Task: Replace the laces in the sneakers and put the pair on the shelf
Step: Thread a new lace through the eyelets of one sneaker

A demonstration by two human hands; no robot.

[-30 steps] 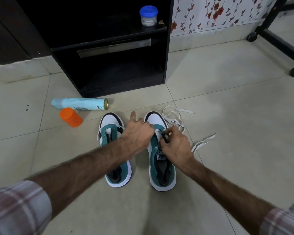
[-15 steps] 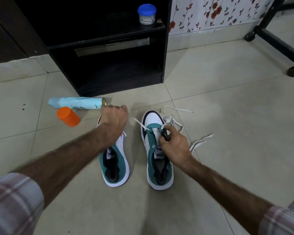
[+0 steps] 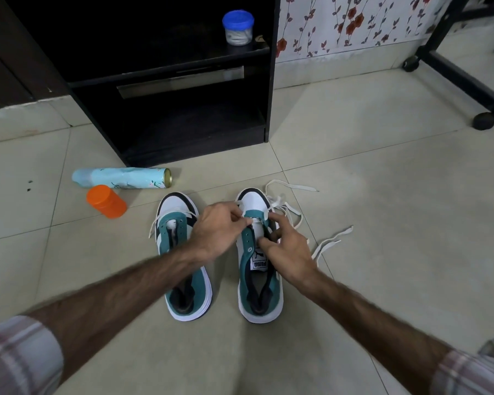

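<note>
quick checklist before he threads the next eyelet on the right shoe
1. Left hand pinches the white lace at the front eyelets: ok.
2. Right hand steadies the right sneaker at its tongue: ok; what its fingers hold: cannot tell.
3. Next eyelets free of lace: ok.
4. Lace ends free on the floor, untangled: cannot tell.
5. Left sneaker laced: not ok, only the front row shows lace.
6. Bottom shelf has room for the pair: ok.

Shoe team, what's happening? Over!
Both hands pinching white lace on right teal-and-white sneaker. Left sneaker waiting. Nothing blocking black shelf.
</note>
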